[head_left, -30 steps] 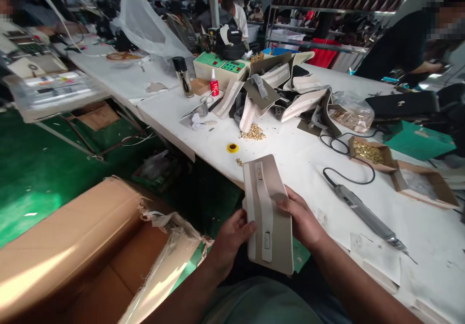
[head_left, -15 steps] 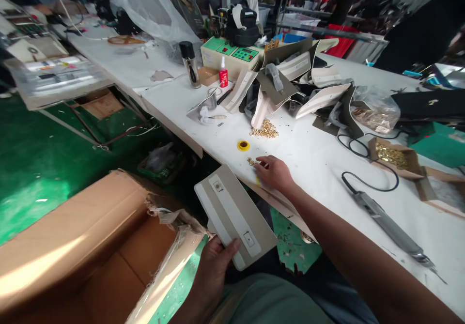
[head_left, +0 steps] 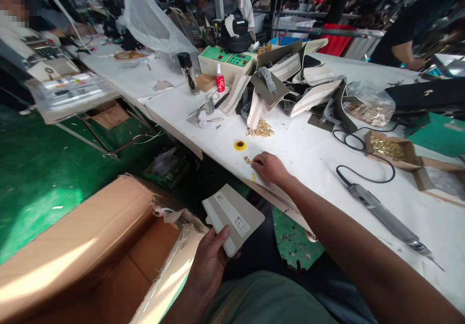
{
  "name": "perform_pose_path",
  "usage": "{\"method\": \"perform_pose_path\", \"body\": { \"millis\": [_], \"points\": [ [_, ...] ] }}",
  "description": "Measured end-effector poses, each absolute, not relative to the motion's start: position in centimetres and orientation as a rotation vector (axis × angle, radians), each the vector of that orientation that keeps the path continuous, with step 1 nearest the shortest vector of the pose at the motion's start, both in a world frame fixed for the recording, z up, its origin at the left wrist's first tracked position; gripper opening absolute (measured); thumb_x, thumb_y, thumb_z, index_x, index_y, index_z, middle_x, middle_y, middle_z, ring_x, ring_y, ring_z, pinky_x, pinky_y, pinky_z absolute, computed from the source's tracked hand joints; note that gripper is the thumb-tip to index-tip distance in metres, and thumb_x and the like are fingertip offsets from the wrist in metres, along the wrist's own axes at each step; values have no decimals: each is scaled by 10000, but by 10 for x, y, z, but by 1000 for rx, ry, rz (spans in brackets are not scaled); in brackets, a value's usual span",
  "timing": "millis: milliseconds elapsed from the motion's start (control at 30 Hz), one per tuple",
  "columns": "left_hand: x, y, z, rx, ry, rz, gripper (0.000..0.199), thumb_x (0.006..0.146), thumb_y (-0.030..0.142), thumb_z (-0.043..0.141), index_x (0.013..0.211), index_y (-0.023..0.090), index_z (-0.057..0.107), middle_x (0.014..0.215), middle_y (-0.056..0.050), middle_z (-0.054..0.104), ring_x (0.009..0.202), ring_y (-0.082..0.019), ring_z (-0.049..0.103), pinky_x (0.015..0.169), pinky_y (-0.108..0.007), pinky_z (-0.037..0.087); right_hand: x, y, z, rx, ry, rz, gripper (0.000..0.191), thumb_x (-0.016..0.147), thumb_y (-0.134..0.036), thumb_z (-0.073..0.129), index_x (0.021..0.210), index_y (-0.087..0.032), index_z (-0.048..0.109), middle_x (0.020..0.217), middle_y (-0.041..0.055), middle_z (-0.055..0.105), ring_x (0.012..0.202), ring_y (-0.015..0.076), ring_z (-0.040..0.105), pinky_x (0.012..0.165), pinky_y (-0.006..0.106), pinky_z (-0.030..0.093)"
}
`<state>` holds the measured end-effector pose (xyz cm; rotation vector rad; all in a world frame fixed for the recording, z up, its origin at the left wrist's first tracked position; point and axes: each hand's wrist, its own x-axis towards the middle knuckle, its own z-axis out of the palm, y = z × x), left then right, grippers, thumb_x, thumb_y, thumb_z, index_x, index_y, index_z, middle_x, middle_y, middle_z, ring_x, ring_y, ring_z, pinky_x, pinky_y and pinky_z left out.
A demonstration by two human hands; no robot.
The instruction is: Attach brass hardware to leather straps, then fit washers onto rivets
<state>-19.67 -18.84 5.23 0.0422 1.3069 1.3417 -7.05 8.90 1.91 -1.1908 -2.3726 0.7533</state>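
Observation:
My left hand point(head_left: 214, 249) grips a flat beige panel point(head_left: 247, 210) by its lower edge, thumb on top. Pale strips run along the panel, with small outlined squares marked on one of them. My right hand point(head_left: 271, 167) rests at the table's near edge, its fingers curled together beside a few small gold metal pieces point(head_left: 248, 160). What lies between those fingertips is too small to make out. Just beyond sit a yellow ring-shaped roll point(head_left: 240, 146) and a larger pile of gold pieces point(head_left: 260, 129).
A large open cardboard box point(head_left: 109, 246) stands at my left. Across the white table point(head_left: 308, 164) are a grey corded electric screwdriver point(head_left: 385, 215), a small box of gold parts point(head_left: 392, 152), a red bottle point(head_left: 220, 79) and heaped bag pieces point(head_left: 276, 89). Other people work farther back.
The panel in my left hand has tilted flatter, its far end dropping away from the table edge. My right hand's fingers have drawn closer together by the small gold pieces.

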Motion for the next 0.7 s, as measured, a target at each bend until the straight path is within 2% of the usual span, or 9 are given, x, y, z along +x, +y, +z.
{"method": "perform_pose_path", "body": {
  "millis": [133,233,333,433,500,567,633,700],
  "points": [
    [-189,-191,61,-18,1298,1397,401,778,234,804,1134,127,655,894,-80,752,594,-147,679,502,-235,583,-60,74,29,-1204,-2233,834,272,974,-381,526,920,-194,716,1004,79,700,916,205,637,851,326,481],
    [-180,-186,68,-97,1256,1421,306,835,172,739,1125,131,649,910,-73,746,587,-129,677,491,-218,581,-34,37,41,-1106,-1844,1219,349,999,-491,483,996,-213,695,1148,77,701,1000,209,650,864,344,522],
    [-166,-177,77,-159,1213,1378,185,900,143,661,1084,126,650,865,-50,731,564,-113,663,475,-209,571,2,-14,55,-835,-1387,1599,268,946,-503,610,966,-259,720,1389,45,610,1230,235,575,1011,397,487],
    [-147,-167,88,-171,1152,1285,125,942,151,613,1056,120,654,801,-34,710,543,-100,642,463,-195,553,34,-55,69,-759,-1315,1613,181,916,-436,687,904,-267,749,1395,44,606,1297,247,534,1063,413,449],
    [-133,-162,95,-158,1119,1223,98,955,154,595,1021,117,658,776,-28,697,540,-92,630,458,-185,538,51,-70,78,-771,-1335,1560,172,919,-410,691,878,-254,751,1339,63,639,1263,249,560,981,387,496],
    [-120,-161,101,-139,1101,1167,91,961,156,586,992,111,658,759,-21,681,535,-82,611,452,-176,521,65,-77,85,-756,-1345,1531,195,931,-395,676,844,-233,740,1306,81,653,1230,249,578,824,332,535],
    [-108,-162,107,-109,1078,1123,103,964,170,587,993,105,661,747,-11,661,529,-71,588,451,-171,509,76,-78,90,-701,-1341,1543,201,943,-380,660,845,-221,734,1243,96,673,1211,245,582,705,289,524],
    [-99,-163,113,-73,1045,1088,125,964,198,596,997,101,668,735,-1,638,527,-64,569,454,-166,501,83,-77,93,-636,-1322,1556,178,948,-364,656,880,-221,736,1109,89,696,1116,222,618,666,273,510]
  ]
}}
